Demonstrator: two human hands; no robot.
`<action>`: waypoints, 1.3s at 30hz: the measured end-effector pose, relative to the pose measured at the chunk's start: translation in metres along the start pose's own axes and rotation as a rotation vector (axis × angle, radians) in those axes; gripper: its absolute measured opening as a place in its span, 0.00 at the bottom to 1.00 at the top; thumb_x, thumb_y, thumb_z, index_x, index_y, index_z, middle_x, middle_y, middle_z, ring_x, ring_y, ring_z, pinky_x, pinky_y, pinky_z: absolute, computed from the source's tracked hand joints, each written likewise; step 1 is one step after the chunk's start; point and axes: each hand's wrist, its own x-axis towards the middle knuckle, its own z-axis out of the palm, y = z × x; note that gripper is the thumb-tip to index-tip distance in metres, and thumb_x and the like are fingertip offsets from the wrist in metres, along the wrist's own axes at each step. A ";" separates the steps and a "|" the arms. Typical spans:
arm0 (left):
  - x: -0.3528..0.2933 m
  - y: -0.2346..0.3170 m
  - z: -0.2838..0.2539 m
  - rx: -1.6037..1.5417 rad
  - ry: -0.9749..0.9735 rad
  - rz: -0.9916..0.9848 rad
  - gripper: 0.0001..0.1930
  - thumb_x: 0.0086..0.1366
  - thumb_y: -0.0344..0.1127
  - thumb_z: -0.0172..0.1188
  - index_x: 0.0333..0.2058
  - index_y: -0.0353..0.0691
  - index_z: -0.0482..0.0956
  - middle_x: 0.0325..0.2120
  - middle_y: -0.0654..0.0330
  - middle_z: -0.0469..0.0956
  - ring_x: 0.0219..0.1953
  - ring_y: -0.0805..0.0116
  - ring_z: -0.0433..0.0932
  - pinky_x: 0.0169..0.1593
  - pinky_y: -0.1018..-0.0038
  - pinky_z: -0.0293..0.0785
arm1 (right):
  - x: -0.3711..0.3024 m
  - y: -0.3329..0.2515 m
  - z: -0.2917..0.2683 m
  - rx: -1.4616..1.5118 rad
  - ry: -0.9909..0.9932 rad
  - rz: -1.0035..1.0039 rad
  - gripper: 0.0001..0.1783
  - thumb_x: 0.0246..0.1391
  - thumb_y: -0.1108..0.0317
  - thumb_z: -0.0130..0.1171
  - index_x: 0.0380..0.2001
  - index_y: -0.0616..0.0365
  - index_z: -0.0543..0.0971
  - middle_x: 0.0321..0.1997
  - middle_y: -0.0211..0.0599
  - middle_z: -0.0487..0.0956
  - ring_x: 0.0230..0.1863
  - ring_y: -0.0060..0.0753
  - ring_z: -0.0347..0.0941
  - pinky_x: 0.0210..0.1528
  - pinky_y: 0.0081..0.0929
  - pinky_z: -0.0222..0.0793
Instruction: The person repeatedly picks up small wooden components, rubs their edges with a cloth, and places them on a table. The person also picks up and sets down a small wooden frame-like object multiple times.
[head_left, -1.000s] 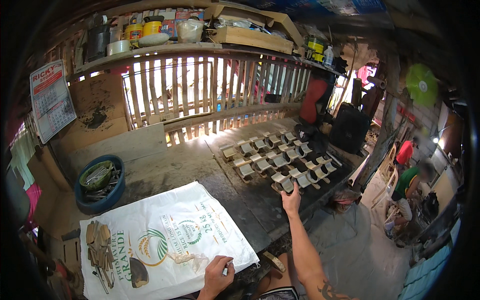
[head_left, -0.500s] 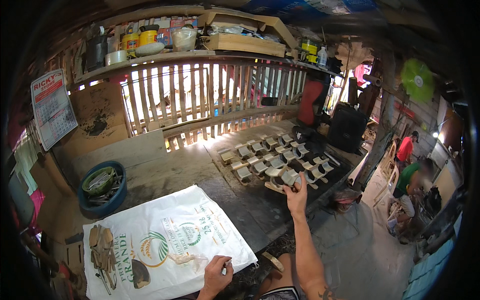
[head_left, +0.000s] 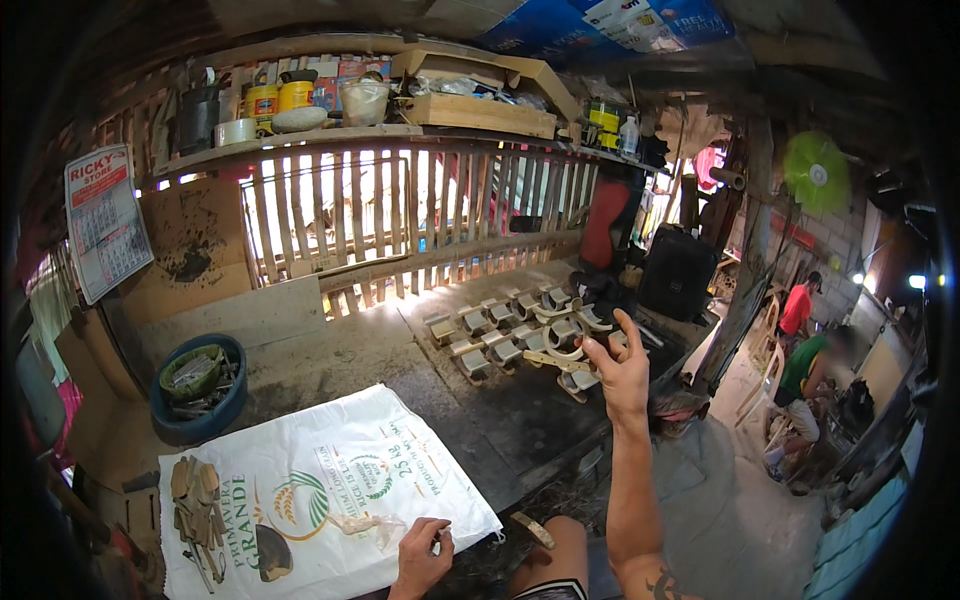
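My right hand (head_left: 622, 375) is raised over the dark bench at the right, its thumb pressing on one end of a wooden strip bearing curved pieces (head_left: 560, 361). The strip is tilted above rows of similar trough-shaped pieces (head_left: 503, 350) on narrow strips. Those pieces look pale inside, and their material cannot be told. Low in the view, my left hand (head_left: 425, 556) is closed, fingers curled round something small that I cannot make out. It is beside the right edge of a white printed sack (head_left: 390, 430) spread flat.
Wood pieces (head_left: 197, 500) and a dark rounded piece (head_left: 273, 553) lie on the sack. A blue basin (head_left: 200, 425) holding a green bowl stands at the left. Behind, a shelf (head_left: 330, 135) carries cans. Two people sit at the far right, near a green fan (head_left: 815, 173).
My right hand has risen from the front row and lifted a strip with curved pieces off the bench. My left hand stays low by the sack. The view has shifted slightly.
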 end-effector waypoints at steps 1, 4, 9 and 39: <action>0.000 0.001 0.000 -0.001 0.000 0.002 0.07 0.62 0.25 0.67 0.39 0.34 0.85 0.34 0.54 0.82 0.28 0.65 0.82 0.31 0.72 0.76 | 0.000 -0.003 0.001 0.014 -0.003 -0.002 0.43 0.63 0.76 0.67 0.75 0.69 0.55 0.46 0.46 0.87 0.44 0.27 0.83 0.46 0.23 0.77; 0.000 0.004 -0.002 0.007 -0.009 -0.001 0.07 0.61 0.25 0.67 0.39 0.34 0.85 0.33 0.54 0.82 0.27 0.65 0.81 0.31 0.72 0.76 | -0.001 -0.013 0.002 0.040 -0.008 -0.025 0.43 0.63 0.77 0.67 0.75 0.68 0.55 0.47 0.47 0.87 0.46 0.28 0.83 0.47 0.23 0.78; 0.001 0.008 -0.003 0.014 -0.016 -0.016 0.07 0.61 0.24 0.67 0.39 0.34 0.85 0.33 0.55 0.82 0.26 0.65 0.81 0.30 0.72 0.75 | -0.005 -0.029 0.004 0.019 -0.041 -0.057 0.42 0.64 0.77 0.67 0.75 0.66 0.56 0.49 0.48 0.86 0.47 0.29 0.84 0.48 0.25 0.80; 0.072 0.103 0.008 -1.342 0.054 -0.359 0.20 0.72 0.29 0.65 0.59 0.28 0.74 0.54 0.51 0.80 0.54 0.61 0.82 0.62 0.62 0.79 | -0.165 0.003 0.064 0.198 -0.186 0.154 0.52 0.54 0.81 0.72 0.77 0.65 0.54 0.47 0.40 0.85 0.47 0.24 0.78 0.52 0.24 0.71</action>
